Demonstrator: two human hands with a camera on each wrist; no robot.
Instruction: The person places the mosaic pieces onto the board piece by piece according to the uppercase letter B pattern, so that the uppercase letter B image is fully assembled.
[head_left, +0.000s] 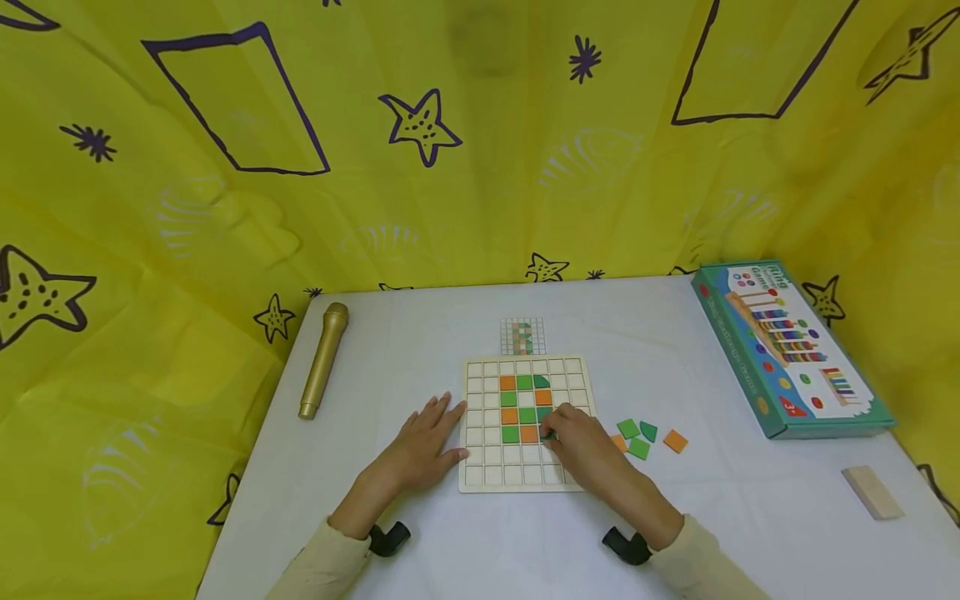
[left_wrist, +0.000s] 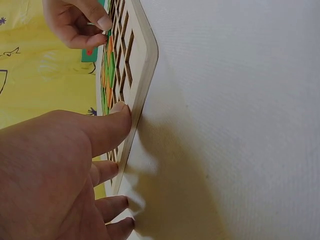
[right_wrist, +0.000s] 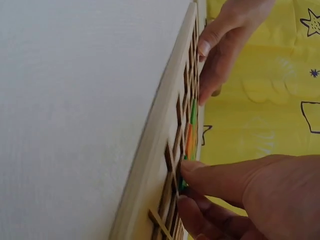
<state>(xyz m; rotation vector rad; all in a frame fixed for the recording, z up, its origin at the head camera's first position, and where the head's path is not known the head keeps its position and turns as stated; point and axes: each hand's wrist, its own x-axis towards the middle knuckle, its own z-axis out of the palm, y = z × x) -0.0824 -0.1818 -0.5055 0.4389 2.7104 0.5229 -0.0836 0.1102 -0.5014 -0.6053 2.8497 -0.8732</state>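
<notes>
A wooden grid board (head_left: 483,475) lies on the white table, with orange and green tiles set in several of its squares. My right hand (head_left: 588,450) pinches a dark green tile (right_wrist: 182,184) between thumb and fingers, right at a square on the right side of the pattern. In the head view most of that tile is hidden by the fingers. Against the board's left edge rests my left hand (head_left: 422,446), its fingers spread and straight; in the left wrist view the thumb (left_wrist: 112,127) touches the board's rim.
Loose tiles (head_left: 638,448) lie right of the board. Behind it is a small pattern card (head_left: 522,336). A gold microphone (head_left: 324,360) lies at the left; a green toy box (head_left: 795,350) and a wooden block (head_left: 873,492) are at the right. Yellow cloth (head_left: 480,208) hangs behind.
</notes>
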